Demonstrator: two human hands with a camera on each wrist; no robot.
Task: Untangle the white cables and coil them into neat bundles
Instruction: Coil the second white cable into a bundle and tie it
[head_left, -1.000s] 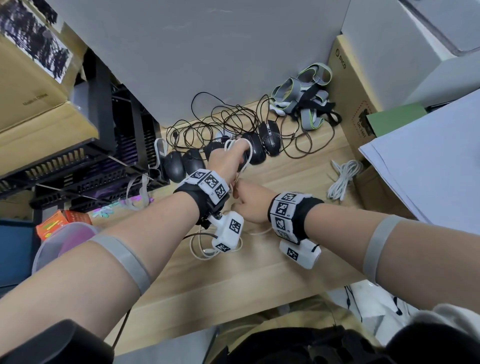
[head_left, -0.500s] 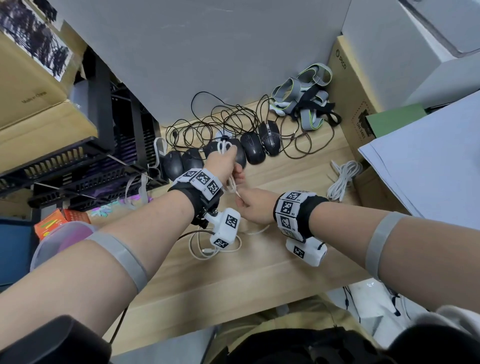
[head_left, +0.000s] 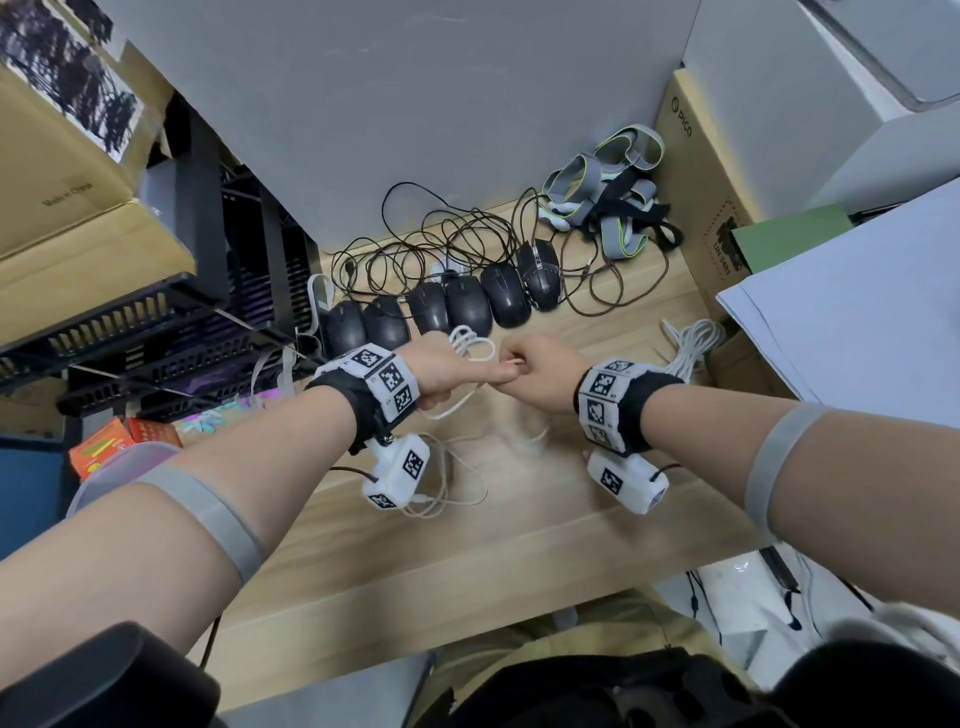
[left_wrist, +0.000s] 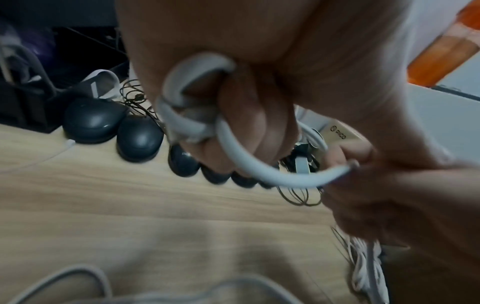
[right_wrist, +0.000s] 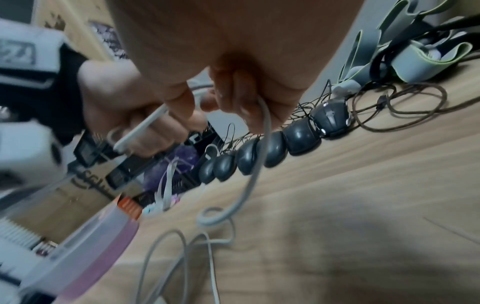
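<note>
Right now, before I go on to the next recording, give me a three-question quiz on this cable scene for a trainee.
1. True or false: the left hand grips loops of the white cable.
2. What is the right hand doing? A) resting flat on the desk B) pinching the white cable next to the left hand C) lifting a black mouse
3. Fill in: a second white cable bundle lies on the desk beside the ____ box at the right.

Key: 1 true; 2 B; 3 cardboard.
</note>
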